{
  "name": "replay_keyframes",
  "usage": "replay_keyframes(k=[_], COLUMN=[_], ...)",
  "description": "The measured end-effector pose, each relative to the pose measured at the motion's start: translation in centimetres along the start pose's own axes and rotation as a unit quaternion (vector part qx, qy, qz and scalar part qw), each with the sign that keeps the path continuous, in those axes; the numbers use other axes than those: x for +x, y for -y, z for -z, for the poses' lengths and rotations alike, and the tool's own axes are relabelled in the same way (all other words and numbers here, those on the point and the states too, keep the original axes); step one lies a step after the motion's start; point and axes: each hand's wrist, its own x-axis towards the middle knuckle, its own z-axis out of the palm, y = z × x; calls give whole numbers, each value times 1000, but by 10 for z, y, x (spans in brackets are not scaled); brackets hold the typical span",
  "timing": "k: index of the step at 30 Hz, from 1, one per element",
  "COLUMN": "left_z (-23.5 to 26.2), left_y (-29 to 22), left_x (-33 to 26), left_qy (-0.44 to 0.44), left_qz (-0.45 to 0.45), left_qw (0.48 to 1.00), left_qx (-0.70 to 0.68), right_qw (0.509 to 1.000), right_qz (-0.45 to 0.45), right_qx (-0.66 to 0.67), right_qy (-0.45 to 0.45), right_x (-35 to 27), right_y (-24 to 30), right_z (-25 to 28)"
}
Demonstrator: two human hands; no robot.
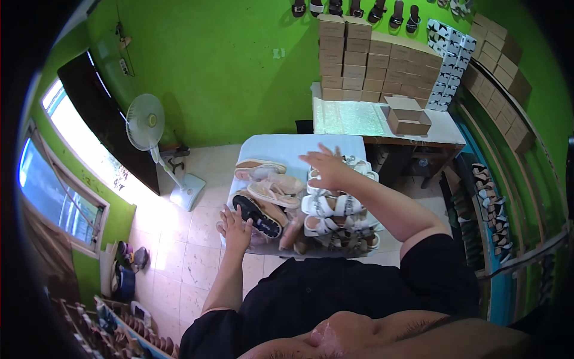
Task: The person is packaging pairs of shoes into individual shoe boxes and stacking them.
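Observation:
My left hand [235,230] is at the near left of the pale table [299,142], fingers spread at the edge of a sandal with a black sole [258,216]. Whether it touches that sandal I cannot tell. Beyond lie several beige sandals [274,190] in a loose heap, some apparently in clear plastic. My right hand [327,169] hovers over the far part of a group of white sandals [323,206], its fingers apart and nothing in them. Its palm and forearm hide part of that group. Darker strapped sandals [353,242] sit at the near right edge.
Behind the table, a desk [359,116] bears an open cardboard box [409,122] and stacked brown boxes [376,66]. A standing fan [145,121] is at the left. Shoe racks line the right [493,209] and the near left [134,329]. Sandals hang on the green wall.

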Motion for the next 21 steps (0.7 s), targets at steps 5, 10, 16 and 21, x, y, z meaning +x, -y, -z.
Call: replay_keyframes(k=[5,10,16,21], left_z=[-1,-7,-15,-17], left_y=[54,71,85,92], left_x=[15,17,12,10], left_qy=[26,71,105,130], left_qz=[18,-4,-22,5], left_qw=[999,996,993,989], left_qx=[-22,-49,-54,-68], right_qw=[978,948,917,904], right_qz=[26,3,-49,3], right_qx=[-66,-106,-79,-172], right_qy=[195,301,389,392], right_x=[107,168,204,223], right_y=[49,60,65,70], right_z=[-61,-132,-161,-171])
